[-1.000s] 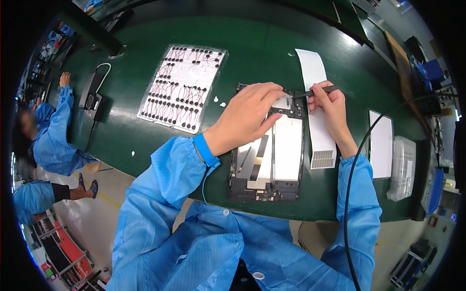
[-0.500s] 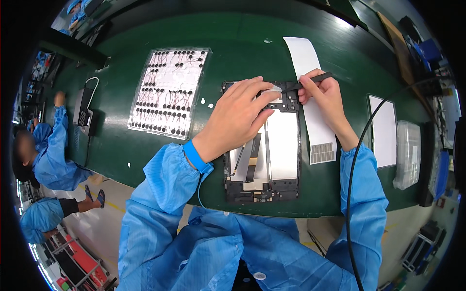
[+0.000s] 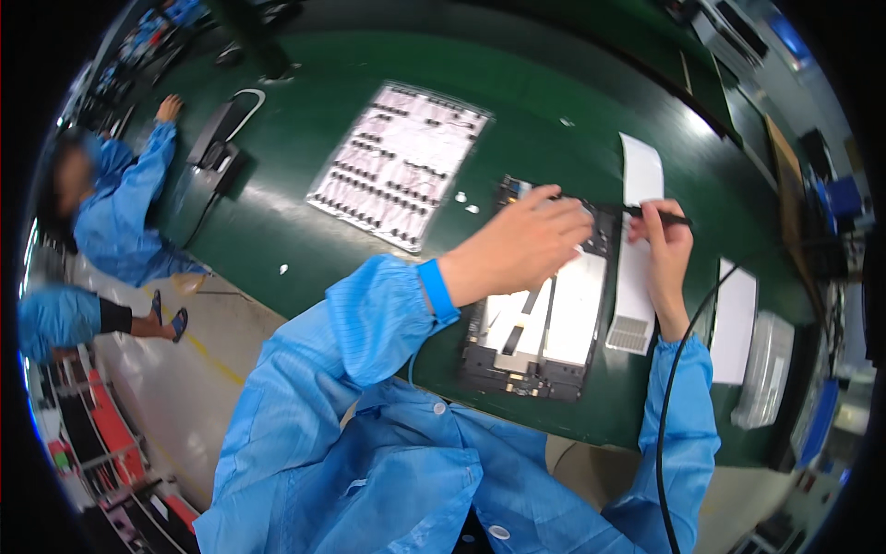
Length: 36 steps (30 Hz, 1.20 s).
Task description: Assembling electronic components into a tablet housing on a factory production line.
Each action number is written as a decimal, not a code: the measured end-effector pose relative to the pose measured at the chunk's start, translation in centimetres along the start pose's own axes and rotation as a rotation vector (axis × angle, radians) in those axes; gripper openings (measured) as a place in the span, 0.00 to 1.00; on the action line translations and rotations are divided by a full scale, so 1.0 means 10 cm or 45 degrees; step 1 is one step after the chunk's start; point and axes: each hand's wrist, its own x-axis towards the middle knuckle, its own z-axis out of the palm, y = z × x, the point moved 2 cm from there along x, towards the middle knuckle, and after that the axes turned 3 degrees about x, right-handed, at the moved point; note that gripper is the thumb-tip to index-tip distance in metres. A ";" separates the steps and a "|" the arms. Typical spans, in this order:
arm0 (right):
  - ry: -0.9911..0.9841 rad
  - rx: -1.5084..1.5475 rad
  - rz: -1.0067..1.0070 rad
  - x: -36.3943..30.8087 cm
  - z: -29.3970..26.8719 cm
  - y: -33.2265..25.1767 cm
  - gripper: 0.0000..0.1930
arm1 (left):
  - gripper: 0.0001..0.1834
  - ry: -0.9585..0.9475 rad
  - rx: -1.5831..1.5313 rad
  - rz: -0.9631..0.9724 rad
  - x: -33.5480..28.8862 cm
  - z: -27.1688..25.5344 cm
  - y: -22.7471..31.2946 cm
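Observation:
An opened tablet, with a dark frame and bright silvery inner panels, lies on the green bench in front of me. My left hand reaches across its upper part, fingers bent down and bunched. Those fingertips are blurred; a small whitish patch shows beside them, and I cannot make out whether they grip anything. Black tweezers are pinched in my right hand, to the right of the tablet's top. Their tip points left toward my left fingertips, where blur hides any contact. A blue band circles my left wrist.
A clear tray of small black round parts with thin wires sits left of the tablet. A white label strip lies right. Beyond it are a white sheet and a clear plastic box. A black cable crosses my right sleeve.
My view has swung, so the bench and tablet appear farther right and lower. Both hands stay over the tablet's upper end, and the tweezers remain in my right hand.

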 end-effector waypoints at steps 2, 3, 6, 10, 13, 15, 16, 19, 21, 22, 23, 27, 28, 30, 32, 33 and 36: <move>0.010 -0.028 0.095 -0.01 -0.12 0.05 0.11 | 0.18 0.175 -0.054 0.033 -0.08 -0.02 -0.08; 0.053 -0.044 0.047 -0.01 -0.17 0.07 0.11 | 0.18 0.182 -0.031 -0.004 -0.10 -0.17 -0.20; 0.115 -0.199 -0.132 -0.07 -0.29 -0.11 0.11 | 0.12 0.276 0.071 -0.326 -0.28 -0.68 -0.76; -0.092 -0.264 -0.137 -0.15 0.01 -0.46 0.11 | 0.13 0.440 0.275 -0.489 -0.70 -0.86 -1.42; -0.321 -0.158 -0.134 -0.07 0.48 -0.55 0.12 | 0.08 0.324 -0.005 -0.667 -0.74 -0.80 -1.55; -0.417 -0.138 -0.131 0.01 0.86 -0.61 0.12 | 0.07 0.371 0.103 -0.604 -0.74 -0.79 -1.61; -0.466 -0.133 -0.130 0.06 1.07 -0.63 0.12 | 0.07 0.400 0.211 -0.545 -0.75 -0.79 -1.63; -0.509 -0.198 -0.203 0.28 1.67 -0.55 0.12 | 0.07 0.482 0.167 -0.533 -0.72 -0.83 -1.60; -0.472 -0.494 -0.325 0.44 2.00 -0.43 0.11 | 0.07 0.524 0.018 -0.630 -0.74 -0.89 -1.54; -0.441 -0.705 -0.345 0.50 2.11 -0.43 0.11 | 0.07 0.529 0.023 -0.624 -0.71 -0.92 -1.49; -0.441 -0.765 -0.341 0.52 2.23 -0.43 0.10 | 0.08 0.505 -0.070 -0.701 -0.71 -0.91 -1.48; -0.397 -0.813 -0.550 0.53 2.32 -0.28 0.08 | 0.09 0.425 -0.263 -0.778 -0.71 -0.86 -1.52; -0.399 -0.763 -0.522 0.53 2.34 -0.27 0.07 | 0.09 0.407 -0.299 -0.770 -0.71 -0.86 -1.52; -0.384 -0.643 -0.450 0.56 2.28 -0.22 0.06 | 0.10 0.395 -0.348 -0.786 -0.70 -0.81 -1.52; -0.404 -0.568 -0.386 0.57 2.28 -0.19 0.07 | 0.11 0.389 -0.447 -0.812 -0.73 -0.78 -1.53; -0.421 -0.480 -0.331 0.59 2.26 -0.17 0.07 | 0.11 0.379 -0.518 -0.844 -0.71 -0.79 -1.52; -0.443 -0.343 -0.240 0.65 2.20 -0.09 0.09 | 0.11 0.408 -0.591 -0.864 -0.68 -0.74 -1.51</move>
